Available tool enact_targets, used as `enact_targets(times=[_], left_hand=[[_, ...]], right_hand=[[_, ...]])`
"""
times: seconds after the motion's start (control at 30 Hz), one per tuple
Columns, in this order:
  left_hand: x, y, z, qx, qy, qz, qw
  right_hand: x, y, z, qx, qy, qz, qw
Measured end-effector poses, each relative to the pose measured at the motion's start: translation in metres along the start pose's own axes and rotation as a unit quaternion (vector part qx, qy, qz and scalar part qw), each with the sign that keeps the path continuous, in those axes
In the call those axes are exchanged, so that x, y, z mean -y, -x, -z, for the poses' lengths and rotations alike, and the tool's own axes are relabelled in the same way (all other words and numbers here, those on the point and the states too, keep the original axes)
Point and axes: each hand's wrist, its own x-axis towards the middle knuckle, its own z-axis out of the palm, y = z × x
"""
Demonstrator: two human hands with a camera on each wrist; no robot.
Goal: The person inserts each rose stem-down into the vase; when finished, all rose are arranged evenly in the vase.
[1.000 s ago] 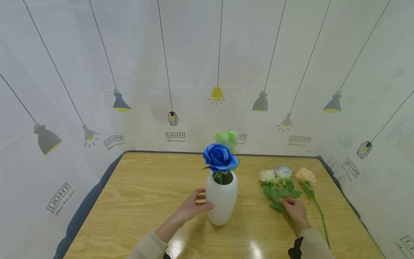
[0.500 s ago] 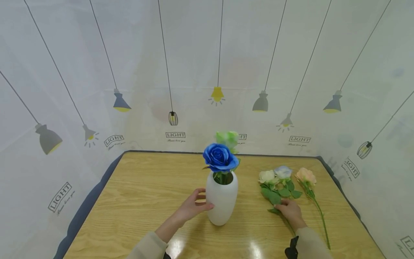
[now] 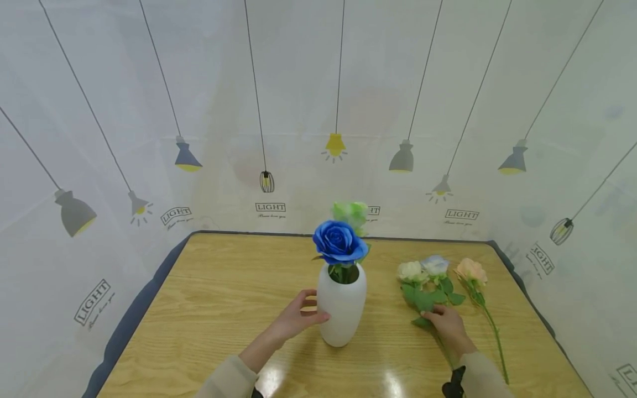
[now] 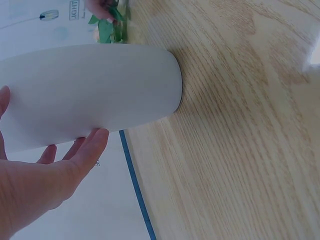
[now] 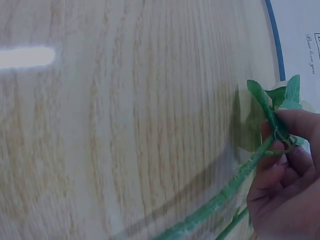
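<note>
A white vase (image 3: 341, 312) stands upright mid-table, holding a blue rose (image 3: 338, 242) and a pale green flower (image 3: 352, 214) behind it. My left hand (image 3: 294, 319) holds the vase's left side, thumb in front and fingers curved behind. To the right, a cream flower (image 3: 411, 271) and a pale blue flower (image 3: 435, 264) lie side by side. My right hand (image 3: 450, 329) pinches a leafy green flower stem (image 5: 215, 202) below these two blooms. Which bloom it belongs to is unclear. A second stem runs beside it in the right wrist view.
A peach flower (image 3: 471, 271) lies just right of my right hand, its long stem pointing toward me. The wooden table (image 3: 224, 287) has a dark edging, and a white curtain printed with lamps (image 3: 219, 110) surrounds its back and sides.
My right hand has shifted slightly left along with the leaves at its fingertips, then stayed nearly still. My left hand and the vase have not moved.
</note>
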Motion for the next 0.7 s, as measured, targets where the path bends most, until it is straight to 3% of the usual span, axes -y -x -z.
enact_targets(times=[0.13, 0.33, 0.7], left_hand=[[0.001, -0.001, 0.000, 0.000, 0.002, 0.001, 1.0000], [0.000, 0.000, 0.000, 0.001, 0.001, -0.002, 1.0000], [0.001, -0.001, 0.000, 0.002, 0.004, -0.002, 1.0000]], right_hand=[[0.005, 0.004, 0.001, 0.002, -0.003, 0.014, 0.9999], [0.016, 0.004, 0.002, 0.004, -0.049, 0.043, 0.9979], [0.051, 0.013, 0.002, 0.015, -0.105, 0.122, 0.9868]])
